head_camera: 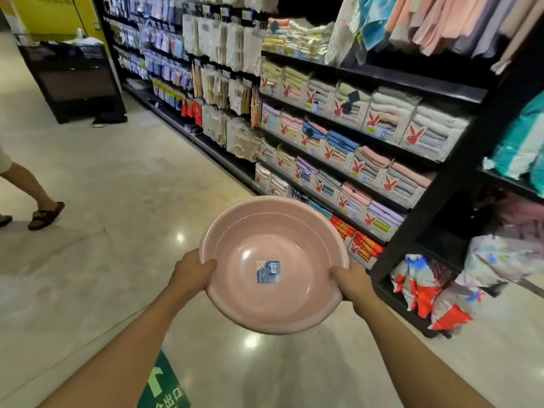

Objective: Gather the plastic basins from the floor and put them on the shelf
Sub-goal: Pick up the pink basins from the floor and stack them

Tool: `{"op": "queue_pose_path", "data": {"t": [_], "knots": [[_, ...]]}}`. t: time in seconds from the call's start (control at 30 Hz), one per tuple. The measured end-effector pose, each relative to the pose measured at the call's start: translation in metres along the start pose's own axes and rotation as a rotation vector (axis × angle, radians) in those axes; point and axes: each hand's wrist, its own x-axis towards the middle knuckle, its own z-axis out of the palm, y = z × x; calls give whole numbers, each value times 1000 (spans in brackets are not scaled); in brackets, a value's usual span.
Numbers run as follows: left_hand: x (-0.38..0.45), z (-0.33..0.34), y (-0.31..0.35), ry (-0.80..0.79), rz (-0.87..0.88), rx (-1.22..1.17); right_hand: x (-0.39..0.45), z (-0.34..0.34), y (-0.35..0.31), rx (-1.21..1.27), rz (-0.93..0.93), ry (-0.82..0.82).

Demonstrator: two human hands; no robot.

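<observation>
Your left hand (192,272) and right hand (354,282) each grip the rim of a pink basin (265,237) (blue label inside); beside you stands a shelf (412,78) of towels.

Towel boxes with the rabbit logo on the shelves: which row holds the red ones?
The lowest row of towel boxes, nearest the floor and just right of the pink basin. Rows above hold pastel towels.

Glossy beige floor (123,178) reflects ceiling lights; black shelving (382,75) of folded towels (391,113) runs toward 1 o'clock.
</observation>
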Motion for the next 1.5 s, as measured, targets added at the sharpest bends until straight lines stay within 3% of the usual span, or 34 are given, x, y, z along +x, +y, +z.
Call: {"op": "queue_pose_path", "data": {"t": [0.3,0.57,0.77,0.93,1.23,1.5], "knots": [[149,98,79,-186,92,113,133,-47,-22,-53,112,204],[293,232,122,-325,123,258,301,-90,4,-178,154,248],[416,344,109,-341,83,359,455,-94,49,-320,180,197],[516,443,51,-356,79,449,569,-67,128,-387,247,166],[686,608,-125,-361,92,724,756,27,316,-405,286,249],[767,695,-236,-414,166,781,854,74,428,-449,302,265]]}}
